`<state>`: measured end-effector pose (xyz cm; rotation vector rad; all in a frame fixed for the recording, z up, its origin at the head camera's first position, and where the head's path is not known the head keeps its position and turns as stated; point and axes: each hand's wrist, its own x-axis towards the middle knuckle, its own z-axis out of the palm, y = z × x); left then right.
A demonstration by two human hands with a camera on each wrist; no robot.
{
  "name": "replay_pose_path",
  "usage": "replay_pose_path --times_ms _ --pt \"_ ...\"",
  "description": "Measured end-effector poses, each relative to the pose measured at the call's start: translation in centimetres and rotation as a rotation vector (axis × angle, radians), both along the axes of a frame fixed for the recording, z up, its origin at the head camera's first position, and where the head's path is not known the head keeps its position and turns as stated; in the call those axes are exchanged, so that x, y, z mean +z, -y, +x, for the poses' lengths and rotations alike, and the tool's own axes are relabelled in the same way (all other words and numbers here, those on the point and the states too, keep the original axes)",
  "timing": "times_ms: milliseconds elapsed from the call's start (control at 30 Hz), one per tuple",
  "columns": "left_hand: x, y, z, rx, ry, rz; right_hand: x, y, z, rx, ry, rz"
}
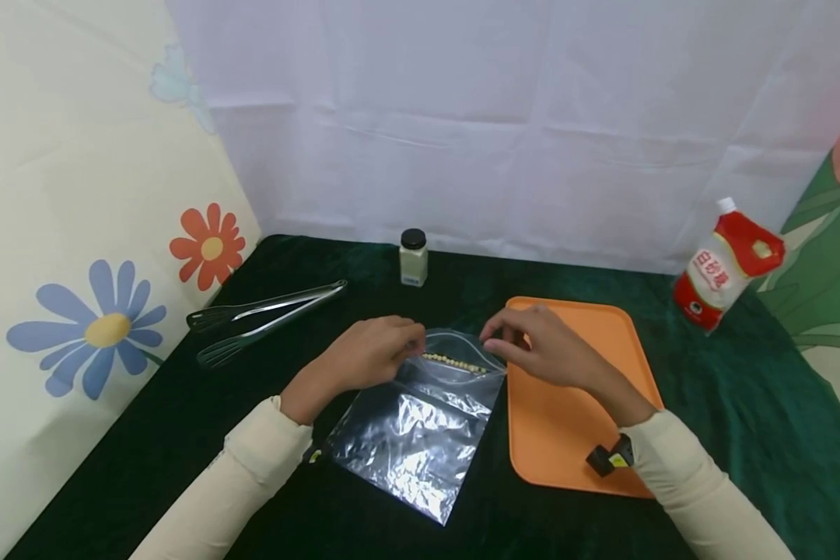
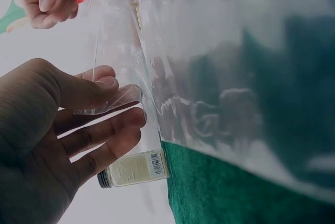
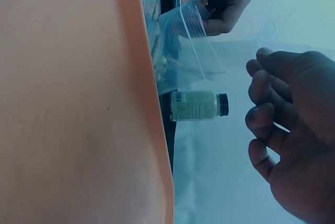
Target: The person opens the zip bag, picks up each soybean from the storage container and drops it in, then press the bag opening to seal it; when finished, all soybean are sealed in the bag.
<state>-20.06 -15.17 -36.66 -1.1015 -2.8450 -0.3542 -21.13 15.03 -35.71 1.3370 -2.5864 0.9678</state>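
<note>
A clear zip bag (image 1: 420,435) lies on the dark green cloth, its open mouth raised at the far end. A row of small pale yellow pieces (image 1: 455,362) shows near that mouth; their kind is unclear. My left hand (image 1: 378,351) pinches the bag's rim between thumb and forefinger, as the left wrist view shows, with the other fingers extended beneath. Close to the mouth's right side hovers my right hand (image 1: 542,346), fingers loosely curled. In the right wrist view, a gap parts this right hand (image 3: 296,114) from the bag (image 3: 183,46), and nothing shows in its grasp.
An orange tray (image 1: 560,435) lies under my right forearm, beside the bag. Metal tongs (image 1: 273,315) rest at the left. Behind the bag stands a small black-lidded jar (image 1: 414,258); a red and white pouch with a spout (image 1: 717,268) stands at the right.
</note>
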Motion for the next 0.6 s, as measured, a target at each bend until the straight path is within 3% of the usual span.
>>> replay_pose_path --times_ms 233,400,600 --pt "0.06 0.05 -0.03 -0.002 0.008 -0.005 0.06 -0.51 0.37 -0.018 0.042 0.198" --pt "0.05 0.06 -0.05 0.009 0.012 0.000 -0.26 -0.18 0.70 0.004 -0.026 0.307" --pt "0.13 0.11 -0.17 0.024 0.025 0.017 -0.52 0.13 0.87 -0.019 -0.109 0.332"
